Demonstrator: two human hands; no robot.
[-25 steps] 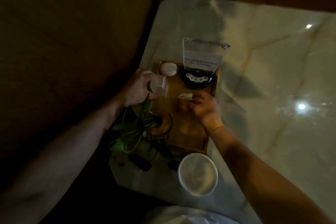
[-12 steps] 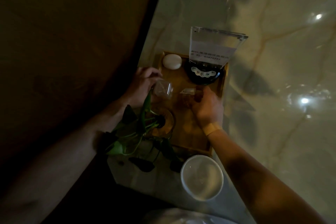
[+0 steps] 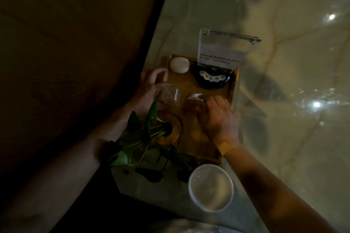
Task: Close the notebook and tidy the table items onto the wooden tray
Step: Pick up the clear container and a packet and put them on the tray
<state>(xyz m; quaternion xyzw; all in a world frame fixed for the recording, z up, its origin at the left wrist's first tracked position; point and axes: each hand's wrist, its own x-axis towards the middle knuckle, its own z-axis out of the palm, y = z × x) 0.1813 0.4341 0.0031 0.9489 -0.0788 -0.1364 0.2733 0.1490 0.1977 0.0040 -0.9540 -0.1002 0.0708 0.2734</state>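
Note:
A wooden tray (image 3: pixel 234 89) lies on the marble table. My left hand (image 3: pixel 149 89) grips a small clear glass cup (image 3: pixel 170 95) at the tray's left side. Just right of it stands a second clear cup (image 3: pixel 193 105) with a white-lit rim, and my right hand (image 3: pixel 217 117) is closed on its right side. At the tray's far end sit a white oval object (image 3: pixel 179 65) and a black round device (image 3: pixel 213 79). A plant in a round glass vase (image 3: pixel 171 128) stands on the tray's near left. No notebook is in view.
A clear acrylic sign holder (image 3: pixel 225 51) stands over the black device. A white round bowl (image 3: pixel 210 187) sits on the table near me, below the tray. Green leaves (image 3: pixel 130 138) hang over the table's left edge. Bare marble (image 3: pixel 293 100) spreads to the right.
My left hand brought the clear cup slightly lower toward the tray. My right hand kept hold of the second cup and shifted a little. The camera drifted, moving the scene in frame.

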